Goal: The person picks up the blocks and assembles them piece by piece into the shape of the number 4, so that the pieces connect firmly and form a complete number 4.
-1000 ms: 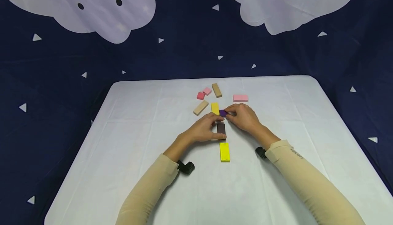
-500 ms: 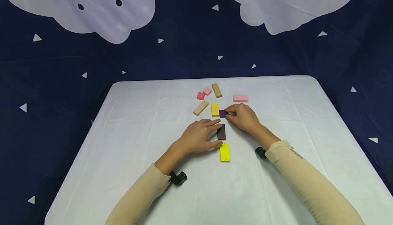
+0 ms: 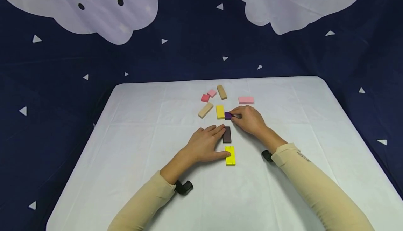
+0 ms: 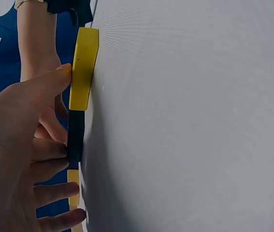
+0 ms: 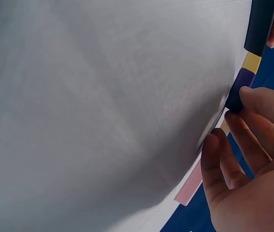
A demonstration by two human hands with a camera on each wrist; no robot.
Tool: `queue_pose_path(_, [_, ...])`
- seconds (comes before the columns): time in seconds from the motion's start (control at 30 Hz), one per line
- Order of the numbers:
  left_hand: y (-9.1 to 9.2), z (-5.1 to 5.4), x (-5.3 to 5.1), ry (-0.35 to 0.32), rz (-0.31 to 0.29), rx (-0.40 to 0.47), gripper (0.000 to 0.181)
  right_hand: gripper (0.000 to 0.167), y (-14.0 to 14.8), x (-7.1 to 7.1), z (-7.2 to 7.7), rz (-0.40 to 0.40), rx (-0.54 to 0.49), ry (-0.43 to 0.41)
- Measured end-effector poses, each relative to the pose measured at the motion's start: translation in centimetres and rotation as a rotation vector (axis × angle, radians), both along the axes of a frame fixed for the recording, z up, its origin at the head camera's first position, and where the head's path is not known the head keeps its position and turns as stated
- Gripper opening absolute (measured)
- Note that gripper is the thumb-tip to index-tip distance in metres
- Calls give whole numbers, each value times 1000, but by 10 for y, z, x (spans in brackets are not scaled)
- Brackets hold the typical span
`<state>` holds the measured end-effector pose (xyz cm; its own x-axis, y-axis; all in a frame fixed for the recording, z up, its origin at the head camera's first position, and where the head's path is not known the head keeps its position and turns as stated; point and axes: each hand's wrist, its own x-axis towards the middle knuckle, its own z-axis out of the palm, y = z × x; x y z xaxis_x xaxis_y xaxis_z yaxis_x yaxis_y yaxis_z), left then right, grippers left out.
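A bright yellow block [image 3: 230, 155] lies nearest the person on the white table. The left hand [image 3: 203, 146] has its fingers spread, its thumb at the left side of that block and its index fingertip at a dark brown block [image 3: 227, 135] beyond it. In the left wrist view the thumb touches the yellow block [image 4: 84, 70]. Farther back, the right hand [image 3: 250, 120] pinches a small purple block [image 3: 228, 116], which sits against a second yellow block [image 3: 220, 112]. The right wrist view shows the thumb on the purple block [image 5: 240, 90].
Behind the hands lie two wooden blocks [image 3: 205, 110], a red block [image 3: 205, 98], a small pink block [image 3: 212, 93] and a longer pink block [image 3: 246, 100]. The table's far edge meets a dark blue cloth printed with clouds and triangles.
The left hand has moved off the dark brown block's near end and toward the person, its thumb now at the bright yellow block. The right hand has stayed at the purple block.
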<state>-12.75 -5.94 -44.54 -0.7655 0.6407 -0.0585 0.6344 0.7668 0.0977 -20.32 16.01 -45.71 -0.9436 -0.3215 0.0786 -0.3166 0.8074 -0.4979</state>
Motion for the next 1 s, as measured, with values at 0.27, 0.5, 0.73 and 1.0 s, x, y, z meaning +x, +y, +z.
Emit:
queue_pose_path(0.27, [2,1,2,-8,-9,-9,89,31,0,-1,-1,0,8,2])
queue_pose_path(0.5, [1,1,4,-8,-29,1,79,32,0,-1,-2,2,30,4])
queue_pose_path(0.73, [0,2,5,-2,-46,14,71,31,0,0,-1,9,35,10])
queue_pose_path(1.0, [0,1,3,33,-62,39,72,31,-1,2,0,8,31,14])
